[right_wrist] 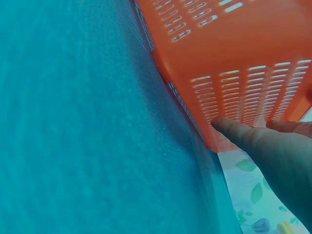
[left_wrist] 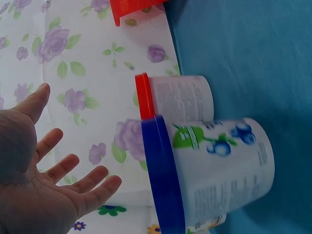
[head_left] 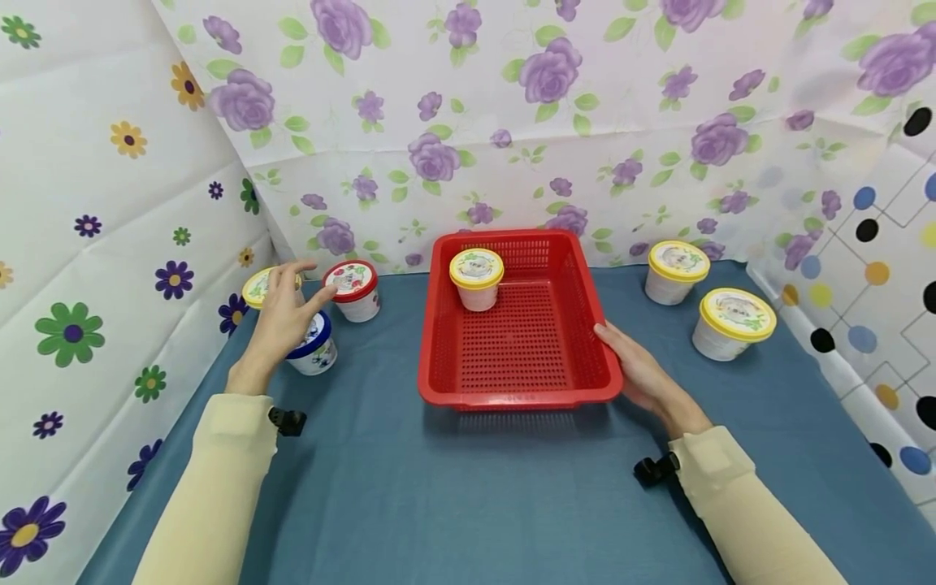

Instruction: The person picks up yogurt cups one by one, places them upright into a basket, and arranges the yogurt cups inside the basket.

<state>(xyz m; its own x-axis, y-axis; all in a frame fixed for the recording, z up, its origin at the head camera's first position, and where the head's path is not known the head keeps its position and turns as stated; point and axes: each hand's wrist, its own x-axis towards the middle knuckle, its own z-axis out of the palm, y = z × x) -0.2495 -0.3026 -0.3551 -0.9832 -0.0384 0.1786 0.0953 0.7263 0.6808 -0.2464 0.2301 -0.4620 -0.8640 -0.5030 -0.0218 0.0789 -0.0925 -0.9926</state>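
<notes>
My left hand point(head_left: 281, 325) hovers over a group of small tubs at the left. In the left wrist view its fingers point(left_wrist: 92, 180) are spread, apart from the lids. Around it stand a blue-lidded tub point(head_left: 314, 353), a red-lidded tub point(head_left: 356, 294) and a yellow-lidded tub point(head_left: 256, 286), partly hidden by the hand. My right hand point(head_left: 647, 378) grips the right side of a red plastic basket point(head_left: 519, 398), thumb at the rim and fingers point(right_wrist: 239, 131) against the slotted outer wall. A yellow-lidded tub point(head_left: 477, 282) stands upright inside, at the back left.
Two more yellow-lidded tubs, one farther back point(head_left: 676, 272) and one nearer point(head_left: 734, 325), stand right of the basket. A blue cloth point(head_left: 468, 504) covers the table. Patterned sheets point(head_left: 497, 146) enclose the back and both sides.
</notes>
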